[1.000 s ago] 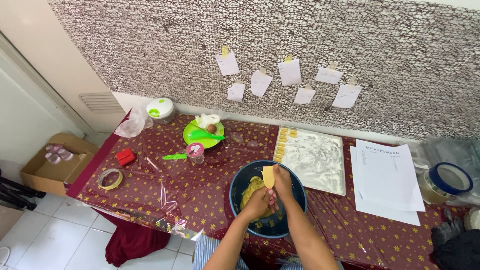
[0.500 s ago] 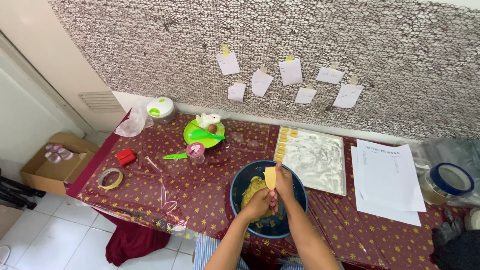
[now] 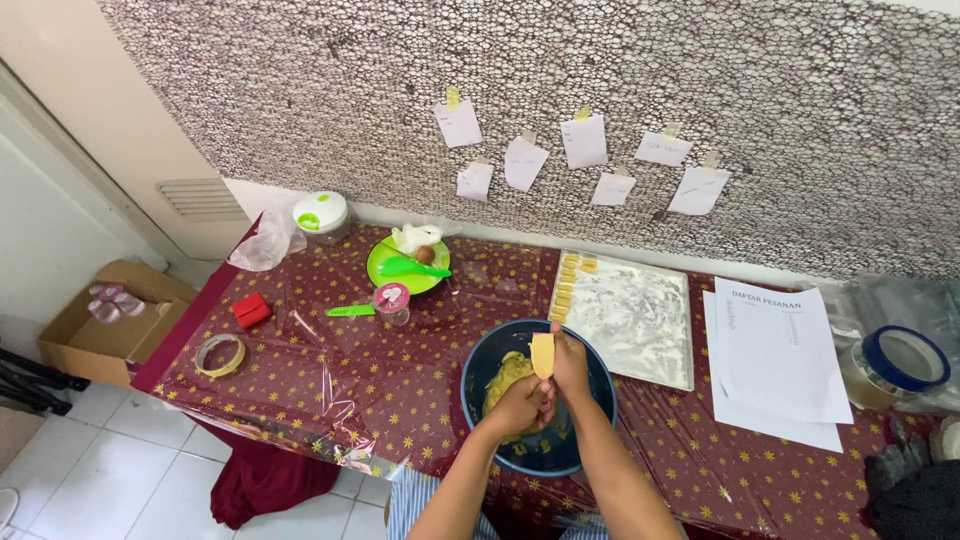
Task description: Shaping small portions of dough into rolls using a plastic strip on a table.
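A: Both hands are over the dark blue bowl point(image 3: 538, 455). The left hand point(image 3: 522, 405) is curled shut around a lump of the yellow dough point(image 3: 508, 375), and the right hand point(image 3: 570, 362) pinches a flat pale-yellow piece of dough point(image 3: 542, 354) upright between thumb and fingers.

B: And around them, from the left?

A: A roll of tape point(image 3: 220, 353) near the desk point(image 3: 400, 380) edge, a small red box point(image 3: 250, 310), a green knife point(image 3: 350, 311), a green plate point(image 3: 408, 265) with a spoon and an egg, then the bowl. To its right lies the floured tray point(image 3: 640, 325), with a short row of finished yellow pieces point(image 3: 568, 290) along its left side, and then white paper sheets point(image 3: 780, 360).

B: What might go wrong?

A: I'd judge the thin piece could tear or fold, since it is held only by its lower end. The bowl sits close to the near edge of the desk, so a hard press downward might tip it. Sticky dough could also cling to the fingers and pull the piece out of shape.
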